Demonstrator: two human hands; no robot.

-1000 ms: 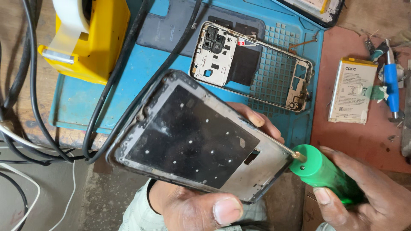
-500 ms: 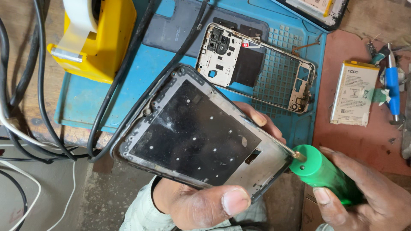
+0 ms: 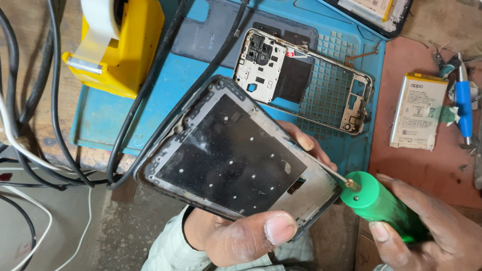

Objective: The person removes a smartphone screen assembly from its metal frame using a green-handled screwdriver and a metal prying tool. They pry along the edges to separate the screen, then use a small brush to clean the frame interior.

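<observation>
My left hand [image 3: 241, 238] grips an opened phone body [image 3: 236, 158] from below, thumb on its near edge and fingertips showing at its far right side. The body is tilted, its dark inner plate with small screw holes facing up. My right hand [image 3: 427, 223] is closed around a green-handled screwdriver [image 3: 381, 206], whose thin metal tip touches the phone body's right edge. A separate phone mid-frame [image 3: 306, 80] with a white camera section lies on the blue mat [image 3: 115, 110] beyond.
A yellow tape dispenser [image 3: 118, 45] stands at the back left, with black and white cables [image 3: 55, 125] running across the left side. A white phone battery [image 3: 419, 110] and a blue tool [image 3: 464, 103] lie on the reddish surface at right. Another phone [image 3: 371, 12] sits at the top edge.
The view has shifted slightly, so everything sits a little lower and further right. The phone body and the screwdriver keep the same position against each other.
</observation>
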